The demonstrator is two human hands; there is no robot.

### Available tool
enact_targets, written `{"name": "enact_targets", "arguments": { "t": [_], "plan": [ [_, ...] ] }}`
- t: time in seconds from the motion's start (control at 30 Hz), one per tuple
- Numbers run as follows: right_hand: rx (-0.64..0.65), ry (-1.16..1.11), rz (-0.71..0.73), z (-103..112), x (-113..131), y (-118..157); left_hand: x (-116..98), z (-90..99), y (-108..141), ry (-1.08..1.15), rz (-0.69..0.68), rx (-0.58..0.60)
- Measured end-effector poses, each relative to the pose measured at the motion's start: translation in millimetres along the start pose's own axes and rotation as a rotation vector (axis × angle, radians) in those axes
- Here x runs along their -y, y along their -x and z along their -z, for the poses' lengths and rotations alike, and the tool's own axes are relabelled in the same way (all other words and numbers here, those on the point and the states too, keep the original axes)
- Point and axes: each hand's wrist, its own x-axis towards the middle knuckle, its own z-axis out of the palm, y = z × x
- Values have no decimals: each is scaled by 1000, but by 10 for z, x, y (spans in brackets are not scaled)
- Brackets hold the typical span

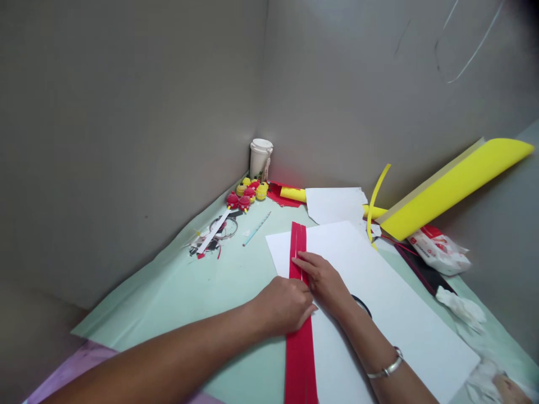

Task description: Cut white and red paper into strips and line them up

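Note:
Long red strips (301, 359), apparently paper or felt with narrow slits between them, run lengthwise in front of me over the left edge of a large white sheet (391, 303). My left hand (288, 306) is closed over the strips, fingers curled; whatever it grips is hidden. Just beyond it, my right hand (322, 278) lies with its fingers stretched out flat, pressing on the red strips. A black loop (362, 304) shows partly from behind my right forearm.
At the back stand a white cup (261, 154) and several red and yellow round ornaments (248, 193). A pencil (256, 228) and scraps (206, 244) lie left. A yellow sheet (458, 188) leans right, above a tissue pack (438, 249). Walls close in behind the table.

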Motion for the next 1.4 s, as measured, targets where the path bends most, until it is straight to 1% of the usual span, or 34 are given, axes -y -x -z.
{"name": "enact_targets", "arguments": {
  "t": [0.13,0.3,0.47,0.53,0.6,0.67,0.7,0.77,0.9,0.97,1.07,1.13,1.2,1.4],
  "plan": [
    [-4,-19,0,-41,-24,20,-7,-1,17,7,-13,-15],
    [-31,-14,-20,-43,7,9,-3,-7,48,16,-5,-26],
    [-23,11,-5,-20,28,-16,-17,29,43,6,-12,16],
    [-21,17,-12,-14,25,-18,-57,56,53,9,-2,35],
    [-15,20,-17,-7,21,-16,-128,71,93,15,18,12],
    [-5,23,-16,1,17,-14,-229,70,170,16,57,-26],
    [1,25,-13,3,14,-14,-287,65,219,21,79,-27],
    [7,31,-10,2,7,-16,-412,58,325,53,121,27],
    [3,42,-18,-26,-14,-23,-622,72,490,173,180,186],
    [-1,45,-22,-43,-24,-25,-681,93,532,212,193,254],
    [-5,46,-25,-52,-30,-23,-713,129,561,219,205,348],
    [-5,47,-25,-46,-28,-19,-711,143,575,217,207,372],
    [-3,48,-26,-37,-24,-16,-699,137,593,227,197,365],
    [0,49,-27,-31,-21,-15,-657,39,638,243,154,345]
  ]
}}
